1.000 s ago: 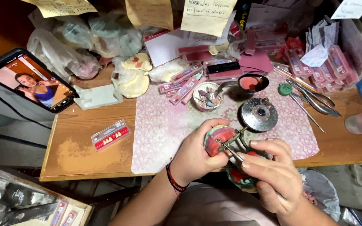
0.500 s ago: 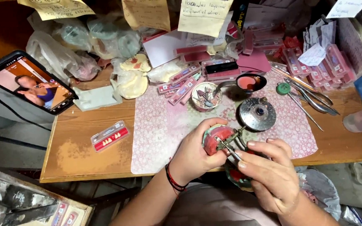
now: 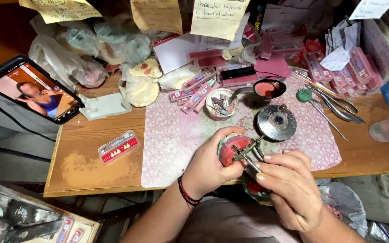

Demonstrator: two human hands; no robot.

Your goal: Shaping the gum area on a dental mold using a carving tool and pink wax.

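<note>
From my head view, the thin metal tool (image 3: 245, 155) runs diagonally, tip up-left on the pink wax denture (image 3: 231, 149), handle down-right, hidden under my right hand (image 3: 289, 189); its fingers pinch it. My left hand (image 3: 212, 164) clasps the denture over the surface's near edge, its underside hidden.

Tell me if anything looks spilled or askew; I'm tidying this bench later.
A pale powdery patch is smeared on the bare wood of the table near its front left edge, below the small tooth card, which lies askew. Nothing looks broken.
</note>
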